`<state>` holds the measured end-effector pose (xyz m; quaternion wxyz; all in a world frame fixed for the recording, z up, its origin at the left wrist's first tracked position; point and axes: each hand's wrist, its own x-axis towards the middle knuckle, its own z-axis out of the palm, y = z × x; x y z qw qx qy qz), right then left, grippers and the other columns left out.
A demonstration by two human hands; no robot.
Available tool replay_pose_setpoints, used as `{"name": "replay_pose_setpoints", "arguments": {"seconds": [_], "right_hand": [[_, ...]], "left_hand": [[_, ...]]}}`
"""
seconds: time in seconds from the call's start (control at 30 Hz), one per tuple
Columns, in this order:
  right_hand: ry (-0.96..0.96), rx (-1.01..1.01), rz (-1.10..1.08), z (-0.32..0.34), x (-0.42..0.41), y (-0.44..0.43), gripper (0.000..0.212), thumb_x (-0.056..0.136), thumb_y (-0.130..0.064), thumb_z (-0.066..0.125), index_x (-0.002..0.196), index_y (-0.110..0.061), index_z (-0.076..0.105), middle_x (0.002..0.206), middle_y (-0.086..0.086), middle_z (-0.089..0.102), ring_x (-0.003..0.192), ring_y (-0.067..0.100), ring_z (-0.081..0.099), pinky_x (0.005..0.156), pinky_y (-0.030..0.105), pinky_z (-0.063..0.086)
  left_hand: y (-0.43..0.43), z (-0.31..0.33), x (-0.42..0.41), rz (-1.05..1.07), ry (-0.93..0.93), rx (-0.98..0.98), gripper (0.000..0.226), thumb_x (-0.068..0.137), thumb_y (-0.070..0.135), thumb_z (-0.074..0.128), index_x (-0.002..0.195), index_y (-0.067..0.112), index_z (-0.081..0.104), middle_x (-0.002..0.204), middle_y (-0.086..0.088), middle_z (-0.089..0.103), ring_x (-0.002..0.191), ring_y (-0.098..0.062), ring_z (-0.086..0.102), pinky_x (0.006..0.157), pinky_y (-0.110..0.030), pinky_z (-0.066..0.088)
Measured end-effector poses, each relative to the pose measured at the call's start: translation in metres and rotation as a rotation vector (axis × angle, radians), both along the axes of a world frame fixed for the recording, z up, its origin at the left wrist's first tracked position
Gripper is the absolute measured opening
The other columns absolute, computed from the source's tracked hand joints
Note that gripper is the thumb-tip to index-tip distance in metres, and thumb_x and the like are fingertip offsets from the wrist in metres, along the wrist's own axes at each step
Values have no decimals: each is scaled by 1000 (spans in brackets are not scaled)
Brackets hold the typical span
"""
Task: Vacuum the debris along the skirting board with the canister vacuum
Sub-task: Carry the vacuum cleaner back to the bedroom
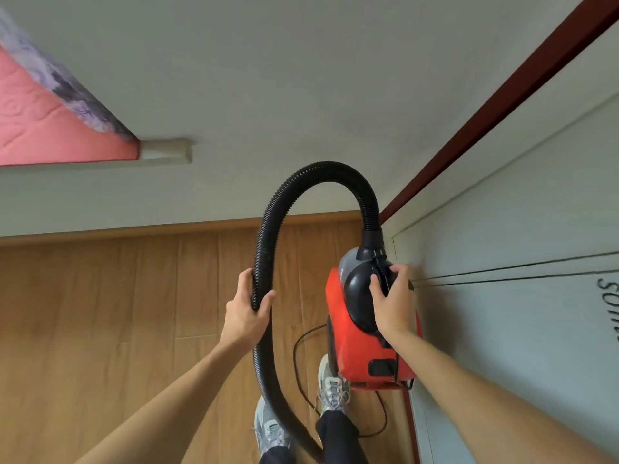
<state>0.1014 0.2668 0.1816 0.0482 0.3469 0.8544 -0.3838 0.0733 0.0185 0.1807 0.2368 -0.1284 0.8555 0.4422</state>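
The person's left hand [246,311] and right hand [392,303] are bare, as are both forearms [174,406] as far as they show, and below them are black trousers [338,437] with narrow legs and grey and white sneakers [331,386] with pale laces.

One piece of writing shows: dark lettering [608,308] on the pale panel [522,329] that fills the right side of the view. It sits at the far right edge, just below two thin dark lines that cross the panel. The letters are slanted capitals turned sideways, so the word runs down the picture. The first two read "SO" and the next looks like a "T". The rest are blurred and partly cut by the frame edge, so the whole word cannot be read.
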Motion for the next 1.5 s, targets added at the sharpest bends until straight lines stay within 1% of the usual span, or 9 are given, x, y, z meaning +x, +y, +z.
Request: {"name": "replay_pose_setpoints", "arguments": {"seconds": [0.13,0.4,0.5,0.63,0.87,1.13,1.3,1.4,1.5], "right_hand": [[-30,-6,21,-48,-20,15,27,100,-27,53,120,-14,40,74,-10,49,62,4,49,49,21,38],[-26,-62,0,-131,-44,31,28,100,-32,52,117,-17,36,78,0,54,68,21,59,61,44,54],[-22,-71,-6,-153,-52,31,29,100,-33,51,118,-15,36,78,-2,50,69,15,53,65,42,52],[-12,-67,12,-173,-61,30,29,101,-31,49,118,-14,35,76,-2,49,67,13,52,62,37,48],[-27,-50,19,-206,-73,27,25,101,-36,48,113,-22,31,76,7,54,63,35,62,58,53,56],[-60,-34,62,-232,-79,27,25,100,-34,50,109,-25,29,79,-1,44,71,35,62,63,54,57],[-86,-44,89,-246,-79,31,26,99,-38,49,101,-34,23,84,11,56,70,38,64,64,55,57],[-122,-53,146,-250,-84,37,24,101,-39,46,105,-33,23,88,21,63,65,35,63,62,50,59],[-189,-106,210,-247,-88,43,26,102,-35,45,115,-24,25,91,17,63,61,27,62,61,42,59]], "left_hand": [[18,-52,-9,22,-18,-17,56,99,29,57,148,24,30,89,-3,65,66,-11,62,51,-12,45],[32,-147,-12,33,-63,-55,55,99,27,58,147,27,31,94,-1,68,73,-10,66,57,-12,45],[39,-166,-22,36,-46,-71,53,100,25,57,146,26,32,97,-5,67,72,-9,64,56,-11,43],[47,-185,-40,57,-13,-70,52,100,25,56,146,27,31,99,-6,67,73,-9,62,64,-22,48],[39,-213,-53,84,10,-103,51,101,23,55,145,30,31,103,-8,65,69,-14,62,68,-31,49],[26,-236,-59,92,-4,-152,49,103,20,49,146,28,27,108,-8,61,70,-13,58,56,-24,41],[25,-250,-61,108,-47,-161,47,104,19,46,145,28,25,112,-8,58,85,-27,59,74,-37,45],[26,-255,-61,94,-53,-173,45,104,18,44,145,23,25,110,-7,56,85,-27,58,73,-36,43],[27,-257,-61,92,-68,-200,44,104,16,43,144,21,24,109,-9,55,85,-28,58,72,-37,43]]}}
